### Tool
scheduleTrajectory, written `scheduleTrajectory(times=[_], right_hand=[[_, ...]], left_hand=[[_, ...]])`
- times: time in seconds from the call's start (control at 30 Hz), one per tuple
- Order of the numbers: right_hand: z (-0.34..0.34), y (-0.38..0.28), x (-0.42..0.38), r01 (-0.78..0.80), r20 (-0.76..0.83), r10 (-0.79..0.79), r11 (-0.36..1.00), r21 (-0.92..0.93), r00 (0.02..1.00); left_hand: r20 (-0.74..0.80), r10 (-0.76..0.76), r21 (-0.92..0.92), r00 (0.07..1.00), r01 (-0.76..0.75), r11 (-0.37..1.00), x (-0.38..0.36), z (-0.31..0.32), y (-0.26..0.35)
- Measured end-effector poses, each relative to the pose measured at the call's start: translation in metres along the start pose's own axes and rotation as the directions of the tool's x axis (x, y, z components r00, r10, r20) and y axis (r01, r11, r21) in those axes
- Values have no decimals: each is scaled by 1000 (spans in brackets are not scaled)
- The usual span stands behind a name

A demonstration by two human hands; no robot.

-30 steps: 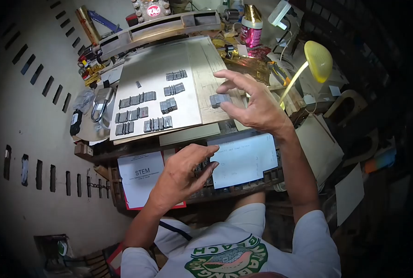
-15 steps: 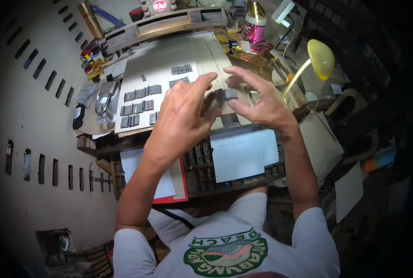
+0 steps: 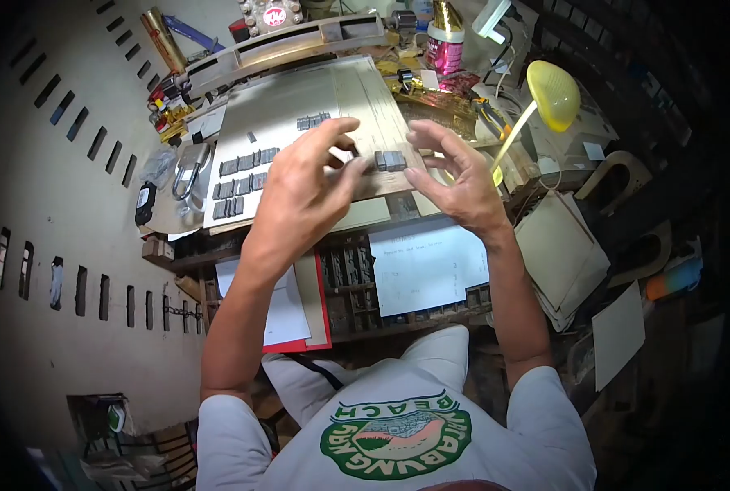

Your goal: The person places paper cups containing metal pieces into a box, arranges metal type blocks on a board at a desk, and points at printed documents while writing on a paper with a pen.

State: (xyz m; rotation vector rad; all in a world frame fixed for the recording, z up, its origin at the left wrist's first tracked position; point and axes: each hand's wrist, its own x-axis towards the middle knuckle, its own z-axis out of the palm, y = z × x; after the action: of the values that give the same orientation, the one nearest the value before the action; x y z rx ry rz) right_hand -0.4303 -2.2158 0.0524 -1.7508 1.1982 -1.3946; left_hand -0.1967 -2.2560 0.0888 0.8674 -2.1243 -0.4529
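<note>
A small dark grey metal block group (image 3: 390,160) lies on the wooden strip at the right of the pale board (image 3: 275,102). My right hand (image 3: 456,176) is just right of it, fingers apart and curved, with the thumb close to its edge. Left of the group hovers my left hand (image 3: 307,176), thumb and fingers spread, nothing visible between them. Several rows of similar grey pieces (image 3: 248,161) lie on the board left of my left hand, which covers some of them. One loose piece (image 3: 251,137) sits farther up.
A yellow lamp (image 3: 553,96) rises at the right. Pliers (image 3: 494,116) and gold foil lie behind my right hand. A padlock (image 3: 190,173) is left of the board. Below are a handwritten sheet (image 3: 422,270), compartments of dark pieces and a red folder (image 3: 325,303).
My left hand has moved left, away from the metal group. My right hand has shifted slightly, leaving a small gap beside the group. The whole view has also shifted a little.
</note>
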Motion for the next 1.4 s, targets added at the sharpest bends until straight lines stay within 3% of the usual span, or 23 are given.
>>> scheduleTrajectory(times=[0.13, 0.2, 0.27, 0.43, 0.63, 0.77, 0.97, 1.13, 1.4], right_hand=[[-2, 4, -5, 9, -54, -6, 998, 67, 999], [-1, 5, -1, 89, -18, -90, 994, -57, 996], [-2, 2, 1, 168, 23, -167, 969, -180, 986], [0, -3, 7, 176, 77, -163, 960, -218, 984], [3, -3, 8, 139, 76, -127, 974, -181, 989], [11, 0, 3, 297, -5, -313, 905, -304, 950], [13, -12, 1, 259, -7, -278, 905, -338, 961], [16, -25, 11, 342, 142, -313, 811, -474, 939], [19, -29, 29, 287, 256, -173, 803, -523, 951]], left_hand=[[-76, 0, -210, 997, -16, 978, -25, -11, 11], [-27, -172, -468, 985, 139, 873, -35, -10, 14], [70, -315, -681, 946, 277, 678, -46, -7, 18], [87, -323, -766, 942, 271, 583, -72, 5, 25], [78, -345, -740, 935, 286, 609, -86, 19, 13], [-70, -339, -581, 938, 238, 778, -94, 29, 9], [-188, -270, -533, 944, 133, 835, -100, 36, -3], [-281, -229, -508, 932, 58, 859, -102, 33, 4], [-230, -281, -610, 932, 88, 788, -108, 30, 4]])
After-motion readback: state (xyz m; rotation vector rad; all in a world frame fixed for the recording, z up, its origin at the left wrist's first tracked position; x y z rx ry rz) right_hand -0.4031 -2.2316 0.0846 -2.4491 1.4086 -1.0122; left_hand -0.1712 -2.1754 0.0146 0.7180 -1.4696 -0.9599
